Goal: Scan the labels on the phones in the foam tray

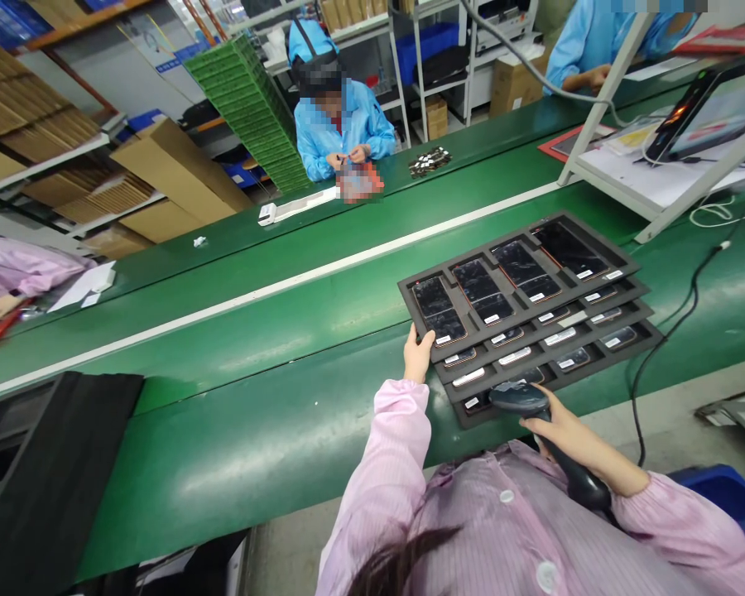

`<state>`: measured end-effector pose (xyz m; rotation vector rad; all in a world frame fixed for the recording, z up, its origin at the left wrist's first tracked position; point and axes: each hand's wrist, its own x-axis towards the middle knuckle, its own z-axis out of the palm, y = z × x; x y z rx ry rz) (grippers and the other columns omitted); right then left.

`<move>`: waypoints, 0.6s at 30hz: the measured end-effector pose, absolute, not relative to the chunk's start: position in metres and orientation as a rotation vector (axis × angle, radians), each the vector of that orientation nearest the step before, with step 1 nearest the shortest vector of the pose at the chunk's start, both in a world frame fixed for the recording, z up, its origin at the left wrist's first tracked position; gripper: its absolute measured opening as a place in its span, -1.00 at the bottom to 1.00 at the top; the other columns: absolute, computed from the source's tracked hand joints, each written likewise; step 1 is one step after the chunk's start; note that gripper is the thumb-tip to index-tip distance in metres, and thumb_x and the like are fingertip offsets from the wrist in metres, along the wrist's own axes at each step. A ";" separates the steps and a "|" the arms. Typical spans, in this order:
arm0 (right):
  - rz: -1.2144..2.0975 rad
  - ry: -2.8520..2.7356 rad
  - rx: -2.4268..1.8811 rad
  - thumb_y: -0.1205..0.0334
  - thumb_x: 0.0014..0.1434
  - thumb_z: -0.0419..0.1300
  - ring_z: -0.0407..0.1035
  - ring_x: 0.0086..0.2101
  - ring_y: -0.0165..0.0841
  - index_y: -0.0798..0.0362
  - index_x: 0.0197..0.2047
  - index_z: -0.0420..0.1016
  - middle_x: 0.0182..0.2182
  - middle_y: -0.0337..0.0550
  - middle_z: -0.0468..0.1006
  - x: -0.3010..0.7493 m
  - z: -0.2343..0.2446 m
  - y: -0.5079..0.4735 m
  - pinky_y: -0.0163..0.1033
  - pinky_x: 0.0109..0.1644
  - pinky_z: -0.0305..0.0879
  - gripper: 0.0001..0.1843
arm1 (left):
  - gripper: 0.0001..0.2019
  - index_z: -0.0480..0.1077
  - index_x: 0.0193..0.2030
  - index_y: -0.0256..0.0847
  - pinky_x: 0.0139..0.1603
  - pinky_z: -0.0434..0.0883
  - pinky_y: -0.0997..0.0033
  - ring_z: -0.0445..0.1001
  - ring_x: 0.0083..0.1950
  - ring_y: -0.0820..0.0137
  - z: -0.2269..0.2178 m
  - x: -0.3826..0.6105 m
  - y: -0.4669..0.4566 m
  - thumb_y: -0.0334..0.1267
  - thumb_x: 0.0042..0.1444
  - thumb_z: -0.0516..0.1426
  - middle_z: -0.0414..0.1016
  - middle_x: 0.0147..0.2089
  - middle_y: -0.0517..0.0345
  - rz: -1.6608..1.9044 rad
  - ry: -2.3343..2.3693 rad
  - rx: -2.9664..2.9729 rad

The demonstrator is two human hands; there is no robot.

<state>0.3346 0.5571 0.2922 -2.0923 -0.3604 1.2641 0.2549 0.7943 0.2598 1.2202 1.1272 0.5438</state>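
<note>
Green conveyor belt (254,397) fills most of the view, running left to right in front of me, white stripe down its middle. On the near lane sits a stack of dark foam trays (621,285), each pocket holding a phone (518,263) face up with a small white label at its near end. Lower trays are stepped toward me, so only a label strip of each row shows.

My left hand (417,354) is pinched on the near-left corner of the top tray, thumb on top, fingers under the edge. My right hand (562,430) is wrapped tight around the handle of a black barcode scanner (521,399), its head hovering just over the nearest row of labels.

To do this well, I judge: keep the left hand steadying the stack, keep the scanner head angled at one label at a time, go row by row.

Room: open belt to the left of the trays, plenty of space there. Right side is tighter, with a white stand leg (689,203) and a loose black cable (676,319) lying on the belt just beside the stack. The stack's near edge overhangs the belt edge toward me. Black flat tray (50,463) sits far left, well apart.
</note>
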 end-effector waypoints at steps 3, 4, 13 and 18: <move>1.156 -0.282 -2.110 0.20 0.10 0.03 0.29 -0.70 -0.31 0.19 0.33 -0.24 -0.77 -0.43 0.27 0.355 0.296 0.540 -0.34 -0.63 0.18 -0.20 | -0.54 0.38 0.12 -0.20 -0.09 0.41 0.47 0.49 -0.17 0.38 0.260 0.255 0.795 -0.38 0.02 0.15 0.58 -0.15 0.14 0.540 1.135 1.210; 1.125 -0.267 -2.120 0.20 0.10 0.03 0.28 -0.71 -0.31 0.19 0.33 -0.22 -0.78 -0.43 0.25 0.361 0.297 0.535 -0.34 -0.63 0.18 -0.21 | -0.53 0.37 0.12 -0.21 -0.09 0.41 0.47 0.50 -0.17 0.38 0.259 0.255 0.795 -0.38 0.02 0.15 0.58 -0.14 0.14 0.540 1.138 1.206; 1.138 -0.190 -2.214 0.32 0.07 0.02 0.19 -0.79 -0.35 0.20 0.34 -0.21 -0.81 -0.48 0.22 0.369 0.293 0.528 -0.35 -0.69 0.13 -0.21 | -0.55 0.40 0.11 -0.20 -0.03 0.41 0.41 0.51 -0.16 0.36 0.260 0.255 0.795 -0.36 0.02 0.18 0.57 -0.07 0.09 0.554 1.142 1.188; 1.122 -0.208 -2.157 0.31 0.06 0.02 0.18 -0.80 -0.38 0.20 0.33 -0.24 -0.75 -0.47 0.25 0.369 0.292 0.527 -0.34 -0.69 0.15 -0.19 | -0.56 0.38 0.12 -0.20 0.02 0.39 0.43 0.51 -0.10 0.37 0.260 0.256 0.795 -0.39 0.04 0.16 0.55 -0.01 0.07 0.568 1.145 1.175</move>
